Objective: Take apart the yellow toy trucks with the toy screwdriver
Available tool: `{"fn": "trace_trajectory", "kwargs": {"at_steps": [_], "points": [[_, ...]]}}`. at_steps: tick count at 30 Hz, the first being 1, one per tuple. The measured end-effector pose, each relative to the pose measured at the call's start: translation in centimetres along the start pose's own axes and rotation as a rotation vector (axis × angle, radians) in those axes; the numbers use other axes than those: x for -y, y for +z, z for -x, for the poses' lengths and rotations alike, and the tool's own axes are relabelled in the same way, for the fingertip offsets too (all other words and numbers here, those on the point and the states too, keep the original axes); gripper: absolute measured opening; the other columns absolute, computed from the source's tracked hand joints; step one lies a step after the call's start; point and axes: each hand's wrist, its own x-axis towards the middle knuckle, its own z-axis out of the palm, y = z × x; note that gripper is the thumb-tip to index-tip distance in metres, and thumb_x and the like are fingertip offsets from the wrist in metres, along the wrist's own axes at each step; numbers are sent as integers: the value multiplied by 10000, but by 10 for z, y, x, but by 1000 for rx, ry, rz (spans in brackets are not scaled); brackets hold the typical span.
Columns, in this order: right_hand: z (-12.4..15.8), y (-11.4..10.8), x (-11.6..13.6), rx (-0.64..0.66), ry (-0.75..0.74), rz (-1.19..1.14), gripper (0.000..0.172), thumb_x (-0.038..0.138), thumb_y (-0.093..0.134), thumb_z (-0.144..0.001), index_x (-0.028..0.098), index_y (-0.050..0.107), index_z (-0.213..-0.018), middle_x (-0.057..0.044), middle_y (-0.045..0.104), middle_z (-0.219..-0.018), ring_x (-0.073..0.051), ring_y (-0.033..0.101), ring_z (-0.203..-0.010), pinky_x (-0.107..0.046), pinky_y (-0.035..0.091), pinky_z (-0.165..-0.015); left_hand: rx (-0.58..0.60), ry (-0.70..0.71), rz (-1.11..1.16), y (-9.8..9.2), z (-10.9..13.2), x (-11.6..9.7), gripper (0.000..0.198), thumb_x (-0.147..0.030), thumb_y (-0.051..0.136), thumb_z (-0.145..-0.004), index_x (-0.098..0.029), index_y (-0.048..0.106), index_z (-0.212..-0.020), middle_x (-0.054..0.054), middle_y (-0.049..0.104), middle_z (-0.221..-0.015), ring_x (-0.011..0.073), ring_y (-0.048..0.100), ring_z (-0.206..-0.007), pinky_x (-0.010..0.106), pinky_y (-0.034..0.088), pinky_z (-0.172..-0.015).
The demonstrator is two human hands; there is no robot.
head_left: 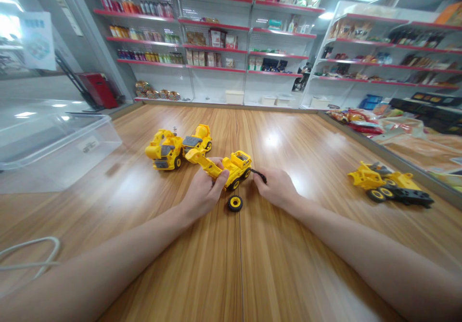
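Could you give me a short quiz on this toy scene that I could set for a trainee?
1. True or false: a loose wheel lies on the table between the left hand and the right hand.
2. Which hand grips the toy truck nearest the wheel? A left; B right; C neither.
3. What colour is the tool that the right hand holds at the truck's rear?
Key: 1 true; 2 A; 3 black.
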Motion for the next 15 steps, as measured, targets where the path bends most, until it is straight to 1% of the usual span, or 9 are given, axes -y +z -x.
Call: {"fn": "trace_trajectory", "kwargs": {"at_steps": [4, 7, 10, 12, 15], "points": [[0, 0, -1, -5, -40, 45, 318, 369, 452, -959, 223, 641, -750, -30, 693, -737, -170, 594, -647, -288, 286, -560, -6, 9, -13, 0, 1, 1, 119, -312, 493, -944, -209, 499, -1005, 81, 637, -1100, 233, 625, -1024, 419, 454, -968], [1, 0, -1, -9, -63, 72, 357, 356, 432, -973, 213, 628, -712, -39, 687, -740, -165, 591, -654, -289, 303, -579, 0, 53, -48, 1, 2, 1, 176, -308, 581, -889, -211, 481, -997, 84, 634, -1104, 237, 622, -1043, 417, 460, -969], [1, 2, -2, -2, -71, 64, 332, 343, 440, -975, 205, 626, -737, -43, 685, -776, -161, 593, -686, -281, 327, -606, 43, 114, -91, 3, 2, 2, 290, -297, 661, -824, -211, 480, -1033, 85, 632, -1106, 243, 621, -1065, 428, 452, -997], [0, 3, -2, -2, -52, 53, 312, 339, 445, -977, 201, 626, -764, -45, 683, -806, -159, 593, -707, -275, 337, -620, 62, 132, -107, 4, 1, 3, 292, -288, 662, -819, -209, 495, -1046, 88, 632, -1111, 243, 623, -1070, 430, 456, -1000], [-1, 4, -3, -2, -28, 26, 276, 327, 453, -978, 197, 629, -811, -47, 680, -850, -157, 592, -738, -268, 350, -642, 19, 140, -105, 5, 1, 4, 261, -292, 663, -817, -205, 517, -1016, 96, 626, -1139, 246, 613, -1104, 431, 456, -1017]]}}
